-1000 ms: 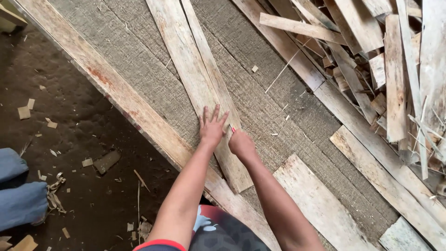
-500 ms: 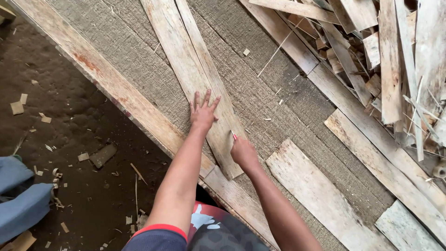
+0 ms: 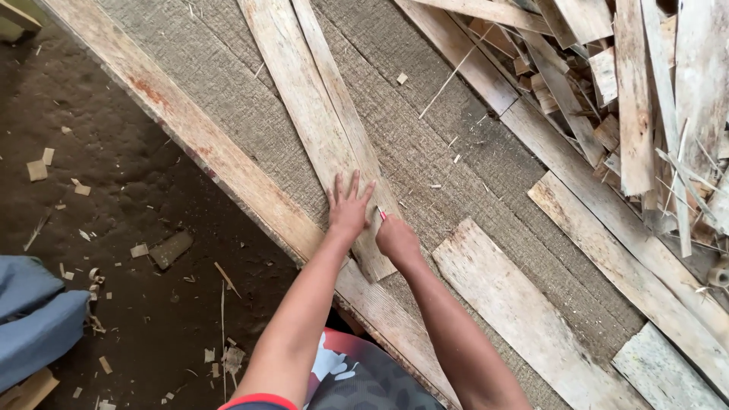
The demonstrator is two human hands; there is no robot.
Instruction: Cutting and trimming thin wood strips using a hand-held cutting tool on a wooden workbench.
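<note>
Plank [image 3: 315,114] pinned by left hand [image 3: 348,212].

Pale wooden plank [image 3: 319,129] flat on matting [image 3: 425,144]

One head camera looks steeply down from close above the forearms, facing out over the mat [image 3: 425,152] toward its far plank-strewn edge.

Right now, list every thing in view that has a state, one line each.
left hand: flat, fingers spread, pressing on the plank
right hand: closed round a small red-tipped tool, at the plank's edge
long pale plank: lying flat on the woven mat, pinned under the left hand
woven mat: spread flat, strewn with splinters
scrap wood pile: loose, jumbled
dirt floor: littered with chips
</note>
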